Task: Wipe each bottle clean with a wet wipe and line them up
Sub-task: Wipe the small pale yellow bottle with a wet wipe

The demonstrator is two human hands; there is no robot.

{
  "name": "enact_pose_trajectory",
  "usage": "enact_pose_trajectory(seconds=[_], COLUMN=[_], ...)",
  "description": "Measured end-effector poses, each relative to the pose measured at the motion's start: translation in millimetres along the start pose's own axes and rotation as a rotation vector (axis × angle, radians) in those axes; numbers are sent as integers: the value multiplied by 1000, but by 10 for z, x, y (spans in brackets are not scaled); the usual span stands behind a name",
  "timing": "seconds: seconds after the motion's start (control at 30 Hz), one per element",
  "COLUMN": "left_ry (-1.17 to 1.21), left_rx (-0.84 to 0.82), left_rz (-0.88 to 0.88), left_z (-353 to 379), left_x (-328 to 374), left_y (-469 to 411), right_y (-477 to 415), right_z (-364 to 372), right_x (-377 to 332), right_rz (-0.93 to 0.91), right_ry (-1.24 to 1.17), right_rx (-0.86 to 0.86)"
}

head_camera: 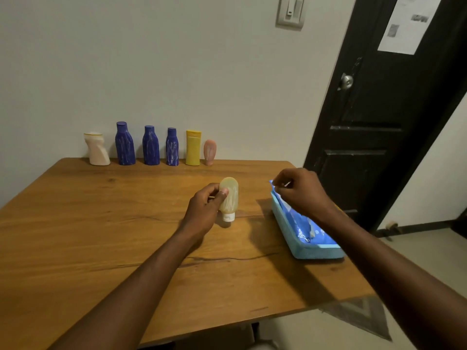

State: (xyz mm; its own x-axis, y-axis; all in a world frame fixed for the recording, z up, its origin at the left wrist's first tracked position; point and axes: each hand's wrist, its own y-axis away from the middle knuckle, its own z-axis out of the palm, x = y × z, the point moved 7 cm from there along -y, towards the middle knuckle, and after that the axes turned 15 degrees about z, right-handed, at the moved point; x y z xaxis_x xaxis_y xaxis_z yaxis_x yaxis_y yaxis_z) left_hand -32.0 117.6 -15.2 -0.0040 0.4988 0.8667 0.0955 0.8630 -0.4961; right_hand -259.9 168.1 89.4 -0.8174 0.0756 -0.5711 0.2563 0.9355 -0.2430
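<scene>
The left hand point(202, 210) is gripping a pale yellow bottle point(229, 195). Its fingers point(211, 189) and thumb are curling narrowly round the upper body, and the white cap is pointing down at the bench point(101, 223). Whether the cap is touching the wood I cannot tell.

To the right of those fingers, the right hand point(300, 193) is pinching the raised far end of a blue wipe pack point(316, 251). Its fingertips are closing tight on a thin blue-and-white edge, which could be the flap or a wipe. The pack is lying along the right edge of the bench, with its long side running close to that edge.

Bare wood is lying open between the two hands. A wider stretch is spreading to the left of the left fingers and back toward the person.

Well beyond the fingers, six containers are standing in a row along the far edge against the wall point(177, 59): a cream bottle point(97, 151), three blue bottles point(150, 146), a yellow bottle point(193, 149) and a pink tube point(209, 151). Each is standing apart from its neighbour. Pale streaks are showing on the blue ones, and any label there is too blurred to read.

Past the bench edge, right of the right fingers, a black door point(374, 127) is carrying a knob point(346, 81) and a paper sheet point(406, 24) whose print is blurred. The mark on the held bottle's cap is too small to read.
</scene>
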Motion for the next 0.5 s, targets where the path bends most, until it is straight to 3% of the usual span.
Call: enact_pose_trajectory(seconds=[0.1,0.27,0.5], left_ry=[28,37,31], left_rx=[-20,-67,-144], left_rz=[-2,2,7], left_z=[135,374,666], left_x=[16,128,253], left_y=[8,24,-11], right_y=[-40,-8,97], right_z=[-211,-137,78], right_x=[324,771,882], right_rz=[73,224,204], right_ry=[145,335,554], right_rx=[5,-146,-185])
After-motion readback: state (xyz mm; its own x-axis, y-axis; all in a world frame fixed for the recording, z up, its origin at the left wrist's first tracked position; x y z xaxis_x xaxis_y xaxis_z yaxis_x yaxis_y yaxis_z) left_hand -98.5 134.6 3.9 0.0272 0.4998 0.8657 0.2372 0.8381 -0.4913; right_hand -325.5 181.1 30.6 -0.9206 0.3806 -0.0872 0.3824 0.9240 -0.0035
